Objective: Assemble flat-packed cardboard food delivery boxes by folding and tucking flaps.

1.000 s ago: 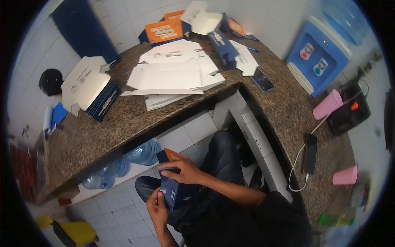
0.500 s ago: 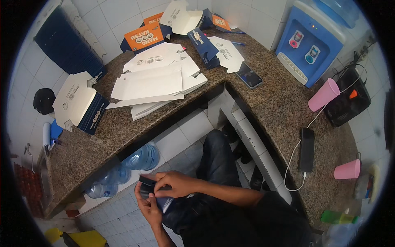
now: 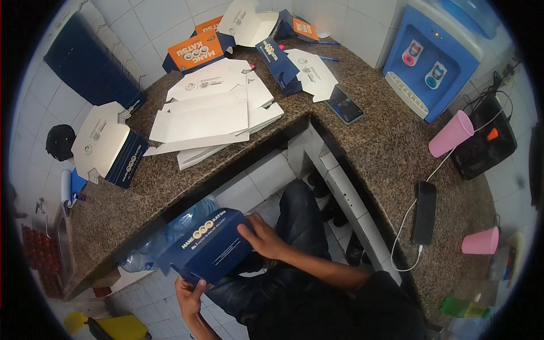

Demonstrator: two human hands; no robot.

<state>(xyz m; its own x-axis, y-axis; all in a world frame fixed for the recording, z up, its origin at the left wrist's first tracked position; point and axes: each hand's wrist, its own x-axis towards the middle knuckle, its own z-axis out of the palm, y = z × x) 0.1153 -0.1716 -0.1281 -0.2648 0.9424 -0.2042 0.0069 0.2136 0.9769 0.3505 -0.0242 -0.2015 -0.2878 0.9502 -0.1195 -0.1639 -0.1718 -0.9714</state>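
A dark blue cardboard box (image 3: 212, 246) with pale printing is held over my lap, tilted up to the right. My left hand (image 3: 190, 294) grips its lower left corner, thumb on the printed side. At the upper right end, my right hand (image 3: 263, 235) is closed round the edge, its thumb on the near face and some fingers hidden behind. On the counter beyond lies a pile of flat white carton blanks (image 3: 204, 116). A stack of flat cartons with blue edges (image 3: 110, 144) stands left of the pile.
The granite counter (image 3: 374, 144) bends round my legs. A tall carton stack (image 3: 93, 62) stands far left. Folded orange-and-blue boxes (image 3: 195, 51) sit at the back. On the right are a phone (image 3: 424, 212) on a cable, pink cups (image 3: 451, 134) and a blue water dispenser (image 3: 433, 59). Water jugs (image 3: 192, 218) stand below.
The box was a small dark shape bunched between my hands. Now its broad printed side faces up, and my hands have moved apart to its opposite ends.
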